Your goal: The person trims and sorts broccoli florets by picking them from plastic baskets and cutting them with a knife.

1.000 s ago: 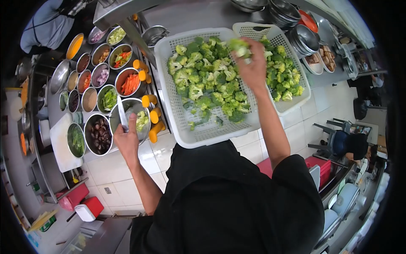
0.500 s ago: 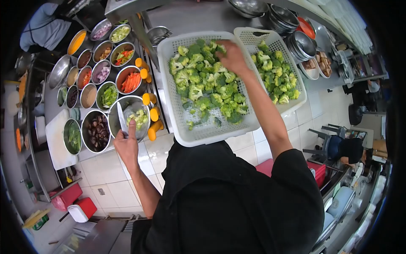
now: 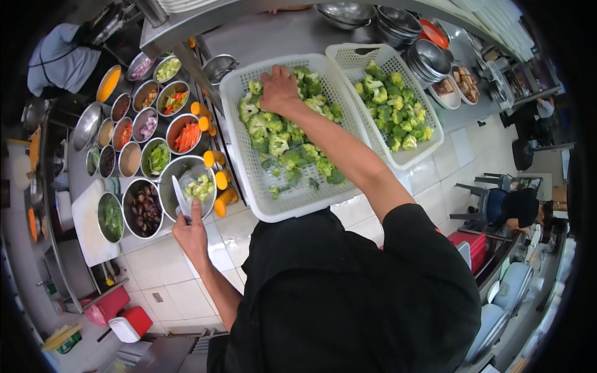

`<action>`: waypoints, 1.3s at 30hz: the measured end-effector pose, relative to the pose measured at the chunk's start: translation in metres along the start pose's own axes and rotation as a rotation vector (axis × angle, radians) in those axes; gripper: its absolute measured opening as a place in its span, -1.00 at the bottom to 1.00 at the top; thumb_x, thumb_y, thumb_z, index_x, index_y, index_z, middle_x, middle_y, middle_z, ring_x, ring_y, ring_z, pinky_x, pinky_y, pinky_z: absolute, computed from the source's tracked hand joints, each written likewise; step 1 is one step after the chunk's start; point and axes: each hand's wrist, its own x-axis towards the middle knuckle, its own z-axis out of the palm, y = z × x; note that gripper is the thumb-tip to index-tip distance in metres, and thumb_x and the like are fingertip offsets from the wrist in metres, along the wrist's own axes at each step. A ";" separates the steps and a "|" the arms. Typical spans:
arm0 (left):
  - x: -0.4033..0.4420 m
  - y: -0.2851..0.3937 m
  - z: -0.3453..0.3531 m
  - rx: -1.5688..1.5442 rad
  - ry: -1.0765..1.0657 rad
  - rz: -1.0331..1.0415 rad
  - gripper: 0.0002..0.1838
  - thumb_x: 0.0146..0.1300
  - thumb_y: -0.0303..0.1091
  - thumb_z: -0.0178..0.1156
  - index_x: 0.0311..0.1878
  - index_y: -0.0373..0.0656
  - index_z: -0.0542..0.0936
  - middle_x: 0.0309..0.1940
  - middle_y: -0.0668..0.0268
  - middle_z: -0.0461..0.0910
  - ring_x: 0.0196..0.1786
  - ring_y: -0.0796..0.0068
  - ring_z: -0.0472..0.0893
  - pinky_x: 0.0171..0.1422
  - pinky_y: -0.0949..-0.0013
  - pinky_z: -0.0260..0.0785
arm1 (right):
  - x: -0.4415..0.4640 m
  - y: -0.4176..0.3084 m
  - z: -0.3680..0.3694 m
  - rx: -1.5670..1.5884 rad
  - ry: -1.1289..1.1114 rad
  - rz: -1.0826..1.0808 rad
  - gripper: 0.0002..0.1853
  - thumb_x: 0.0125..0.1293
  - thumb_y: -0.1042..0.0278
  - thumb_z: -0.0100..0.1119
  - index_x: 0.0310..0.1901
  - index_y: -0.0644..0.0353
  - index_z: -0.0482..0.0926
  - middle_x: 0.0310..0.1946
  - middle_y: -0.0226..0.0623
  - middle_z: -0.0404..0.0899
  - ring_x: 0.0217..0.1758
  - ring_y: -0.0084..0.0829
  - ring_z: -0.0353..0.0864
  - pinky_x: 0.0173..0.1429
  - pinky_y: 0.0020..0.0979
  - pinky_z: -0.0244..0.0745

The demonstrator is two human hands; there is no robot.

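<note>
My left hand (image 3: 191,233) is closed round the handle of a knife (image 3: 181,198), whose pale blade points up over a metal bowl (image 3: 166,199). Chopped light-green pieces (image 3: 199,188) lie in that bowl. My right hand (image 3: 278,90) reaches into the left white basket (image 3: 255,198), its bent fingers down on the broccoli (image 3: 273,133) near the far left corner. Whether a floret is between those fingers is hidden. The second white basket (image 3: 429,146), to the right, also holds broccoli florets (image 3: 395,109).
Metal bowls of carrots (image 3: 186,137), dark pieces (image 3: 146,210) and other cut vegetables stand at left, beside a white cutting board (image 3: 93,227). Orange-capped containers (image 3: 224,202) line the counter edge. Stacked bowls (image 3: 429,59) are at back right. Another person (image 3: 62,59) stands upper left.
My right hand went from above the right side of the left basket, holding a green piece, leftward and down onto its broccoli. My left hand keeps the knife over the bowl.
</note>
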 end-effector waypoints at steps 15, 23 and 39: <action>-0.003 0.020 0.003 -0.021 -0.057 0.000 -0.45 0.19 -0.04 0.39 -0.60 -0.37 0.48 -0.70 0.39 0.34 -0.55 0.59 0.24 -0.49 0.39 0.14 | -0.066 0.062 -0.036 2.262 -0.385 0.199 -0.56 0.21 0.20 0.06 0.06 0.30 0.47 0.03 -0.02 0.52 -0.02 -0.10 0.55 -0.02 -0.22 0.54; -0.012 0.059 0.024 -0.079 -0.213 0.080 -0.49 0.19 -0.05 0.39 -0.57 -0.36 0.52 -0.71 0.41 0.37 -0.57 0.62 0.25 -0.50 0.40 0.14 | -0.104 0.047 -0.058 2.523 -0.322 0.227 -0.51 0.27 0.06 -0.05 0.01 0.34 0.50 -0.05 0.00 0.51 -0.29 -0.18 0.48 -0.32 -0.35 0.40; -0.046 0.092 0.047 -0.112 -0.428 0.208 -0.48 0.10 -0.02 0.45 -0.58 -0.33 0.51 -0.75 0.34 0.43 -0.65 0.60 0.34 -0.56 0.39 0.19 | -0.139 0.019 -0.074 2.476 -0.325 -0.432 -0.39 0.01 -0.10 0.09 -0.09 0.34 0.49 -0.27 -0.03 0.52 -0.27 -0.30 0.48 -0.13 -0.37 0.36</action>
